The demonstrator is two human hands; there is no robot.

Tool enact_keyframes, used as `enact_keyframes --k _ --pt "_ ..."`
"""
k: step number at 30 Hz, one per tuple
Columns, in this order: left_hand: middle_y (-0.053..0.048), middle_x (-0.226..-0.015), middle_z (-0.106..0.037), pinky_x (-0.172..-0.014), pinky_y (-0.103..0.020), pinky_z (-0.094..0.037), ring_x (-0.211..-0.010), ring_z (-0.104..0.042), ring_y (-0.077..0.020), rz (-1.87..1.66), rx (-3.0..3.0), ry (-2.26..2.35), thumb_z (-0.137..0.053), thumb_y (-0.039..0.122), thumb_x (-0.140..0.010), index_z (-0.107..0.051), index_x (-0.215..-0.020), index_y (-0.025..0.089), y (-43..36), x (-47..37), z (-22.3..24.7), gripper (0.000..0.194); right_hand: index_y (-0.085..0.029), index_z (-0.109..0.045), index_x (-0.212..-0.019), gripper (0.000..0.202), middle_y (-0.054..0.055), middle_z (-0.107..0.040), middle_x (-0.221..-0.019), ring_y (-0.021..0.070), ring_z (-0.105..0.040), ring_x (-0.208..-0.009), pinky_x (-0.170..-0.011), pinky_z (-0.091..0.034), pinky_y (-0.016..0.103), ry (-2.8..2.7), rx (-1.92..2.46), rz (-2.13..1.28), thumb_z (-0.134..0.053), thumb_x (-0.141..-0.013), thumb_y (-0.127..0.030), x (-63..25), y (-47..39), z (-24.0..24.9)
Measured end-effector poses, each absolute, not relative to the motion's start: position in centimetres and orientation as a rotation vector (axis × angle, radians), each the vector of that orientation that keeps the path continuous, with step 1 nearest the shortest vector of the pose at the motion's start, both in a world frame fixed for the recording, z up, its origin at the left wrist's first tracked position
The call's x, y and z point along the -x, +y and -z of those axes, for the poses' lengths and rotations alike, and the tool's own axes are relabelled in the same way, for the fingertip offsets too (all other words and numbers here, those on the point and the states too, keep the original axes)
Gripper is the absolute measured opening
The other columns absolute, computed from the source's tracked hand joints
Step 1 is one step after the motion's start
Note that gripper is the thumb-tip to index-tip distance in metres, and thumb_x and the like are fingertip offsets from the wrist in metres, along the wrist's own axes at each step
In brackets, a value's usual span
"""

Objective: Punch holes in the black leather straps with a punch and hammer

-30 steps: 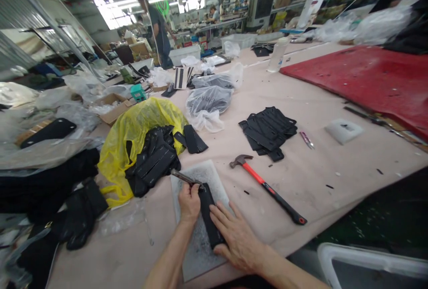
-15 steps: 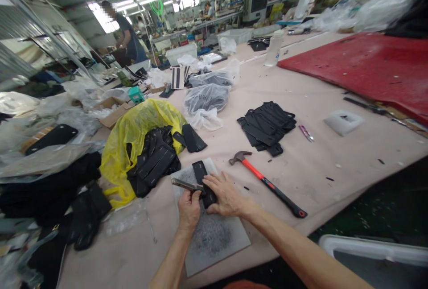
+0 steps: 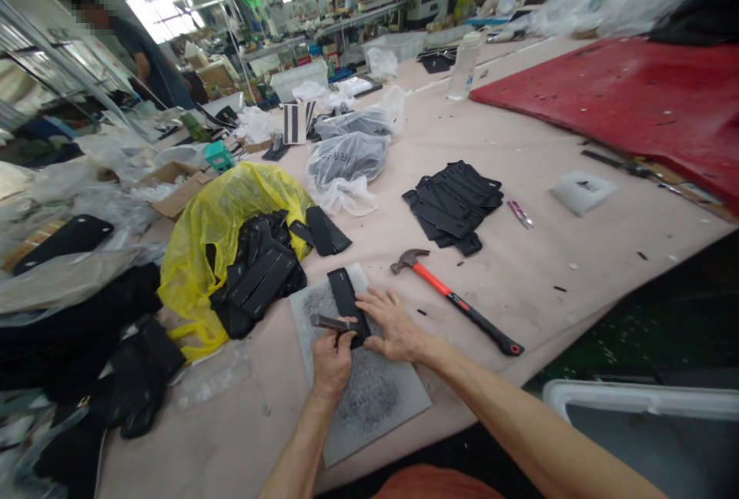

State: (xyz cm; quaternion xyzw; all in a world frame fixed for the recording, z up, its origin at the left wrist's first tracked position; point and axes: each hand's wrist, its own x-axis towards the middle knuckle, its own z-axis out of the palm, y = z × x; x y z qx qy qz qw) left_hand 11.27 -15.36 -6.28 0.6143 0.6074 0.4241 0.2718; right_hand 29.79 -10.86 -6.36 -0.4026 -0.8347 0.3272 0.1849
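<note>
A black strip (image 3: 345,293) lies on a speckled grey board (image 3: 378,399) near the table's front edge. My left hand (image 3: 331,364) is closed round a dark metal tool (image 3: 330,322), whose end is at the strip's lower part. Resting on the strip's right side, my right hand (image 3: 393,326) has its fingers spread. A claw hammer (image 3: 442,283) with a red and black handle lies right of the board. Farther back is a pile of black pieces (image 3: 456,202). The tool's tip is hidden by the fingers.
Left of the board, a yellow bag (image 3: 199,229) holds black pieces. Purple snips (image 3: 520,214) and a whitish block (image 3: 583,192) lie to the right, before a red sheet (image 3: 606,98). A bottle (image 3: 463,68) stands farther back. A person (image 3: 150,68) is at the far left.
The metal tool has turned and shifted slightly right over the strip's lower end. My right hand remains on the strip. The whole view has shifted a little.
</note>
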Motion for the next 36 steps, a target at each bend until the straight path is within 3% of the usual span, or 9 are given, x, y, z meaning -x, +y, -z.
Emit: enact_keyframes --k 15,19,24,26,29,32,36 --pt "-0.009 -0.097 -0.075 -0.089 -0.042 -0.056 -0.096 -0.070 -0.0246 -1.064 -2.105 1.723 -0.050 0.018 -0.088 -0.068 -0.098 0.017 -15.3 -12.0 7.9 0.021 -0.022 -0.037 -0.146 0.074 0.010 -0.033 -0.155 0.0309 -0.014 -0.146 -0.114 -0.011 0.060 -2.380 1.155 -0.956 -0.065 -0.078 -0.033 -29.7 -11.1 5.6" --pt "-0.009 -0.100 -0.074 -0.095 -0.042 -0.053 -0.102 -0.068 -0.0241 -1.060 -2.180 1.683 -0.049 0.015 -0.088 -0.066 -0.101 0.018 -15.3 -12.1 8.0 0.021 -0.018 -0.042 -0.140 0.060 0.014 -0.040 -0.148 0.0302 -0.030 -0.138 -0.112 -0.023 0.051 -2.322 1.369 -0.702 -0.060 -0.083 -0.029 -32.2 -11.5 4.1" --pt "-0.008 -0.100 -0.073 -0.084 -0.035 -0.057 -0.095 -0.070 -0.0216 -1.066 -2.142 1.644 -0.049 0.010 -0.086 -0.063 -0.104 0.018 -15.5 -12.1 8.0 0.024 -0.013 -0.055 -0.111 0.026 0.020 -0.057 -0.116 0.0312 -0.054 -0.105 -0.086 -0.042 0.042 -2.147 1.975 -0.250 -0.053 -0.087 -0.022 -39.4 -11.9 4.2" --pt "-0.008 -0.098 -0.073 -0.081 -0.034 -0.057 -0.092 -0.070 -0.0216 -1.054 -2.126 1.656 -0.049 0.010 -0.086 -0.063 -0.102 0.018 -15.7 -12.1 7.9 0.022 -0.015 -0.054 -0.093 0.009 0.014 -0.060 -0.094 0.0260 -0.057 -0.088 -0.074 -0.043 0.036 -2.112 2.071 -0.386 -0.050 -0.088 -0.022 -41.6 -12.0 4.5" --pt "-0.008 -0.092 -0.072 -0.077 -0.034 -0.056 -0.086 -0.070 -0.0218 -1.041 -2.102 1.691 -0.050 0.012 -0.086 -0.062 -0.097 0.018 -15.9 -12.2 7.8 0.017 -0.020 -0.045 -0.081 0.007 0.002 -0.054 -0.072 0.0170 -0.055 -0.064 -0.057 -0.042 0.027 -1.766 1.996 -1.179 -0.044 -0.087 -0.025 -42.5 -12.3 4.6" --pt "-0.006 -0.085 -0.071 -0.072 -0.032 -0.054 -0.081 -0.069 -0.0210 -1.034 -2.067 1.704 -0.051 0.010 -0.085 -0.061 -0.093 0.018 -15.9 -12.3 7.6 0.015 -0.022 -0.041 -0.080 0.008 -0.005 -0.046 -0.064 0.0104 -0.044 -0.046 -0.044 -0.036 0.021 -1.343 1.846 -1.770 -0.043 -0.084 -0.028 -41.3 -12.7 3.0" --pt "-0.004 -0.079 -0.069 -0.070 -0.030 -0.051 -0.077 -0.067 -0.0197 -1.031 -2.033 1.703 -0.051 0.007 -0.083 -0.058 -0.089 0.020 -15.9 -12.5 7.3 0.016 -0.022 -0.042 -0.079 0.022 -0.008 -0.039 -0.058 0.0070 -0.030 -0.037 -0.033 -0.025 0.019 -1.177 1.780 -1.707 -0.046 -0.087 -0.043 -39.2 -13.1 -3.4"
